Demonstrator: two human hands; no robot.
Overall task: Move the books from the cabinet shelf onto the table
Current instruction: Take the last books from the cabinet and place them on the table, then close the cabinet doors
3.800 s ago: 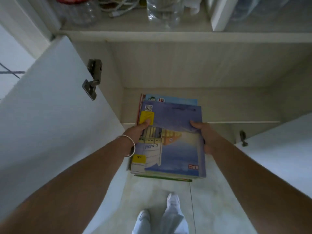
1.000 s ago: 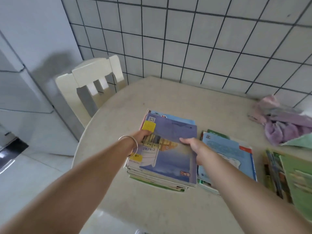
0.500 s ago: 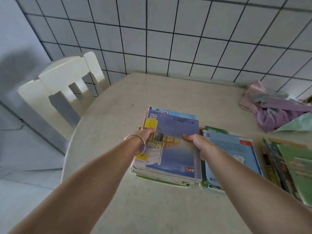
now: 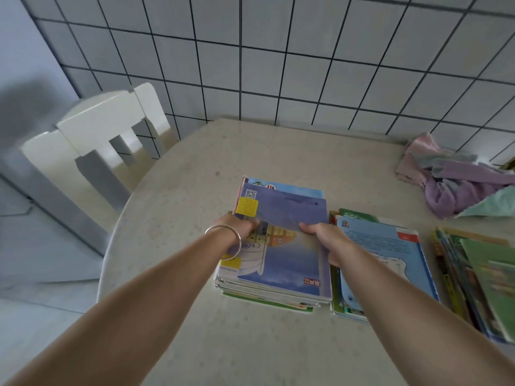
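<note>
A stack of books [image 4: 287, 257] with a purple-blue cover showing a boat is low over or on the round beige table [image 4: 195, 190]. My left hand [image 4: 239, 227], with a silver bangle at the wrist, grips its left edge, thumb on top. On the right edge my right hand [image 4: 324, 238] grips it the same way. Whether the stack's underside touches the table I cannot tell. A second pile topped by a light blue book [image 4: 390, 252] lies just right of it, and a third pile with a green cover [image 4: 485, 277] lies further right.
A white chair [image 4: 92, 140] stands at the table's left side. Crumpled pink, purple and mint cloth [image 4: 457, 179] lies at the table's back right. A grey tiled wall [image 4: 278, 65] runs behind the table. Bare tabletop lies in front of and behind the held stack.
I carried the stack from the cabinet shelf to the table. Over the last second it came down beside the light blue pile, both hands keeping their hold.
</note>
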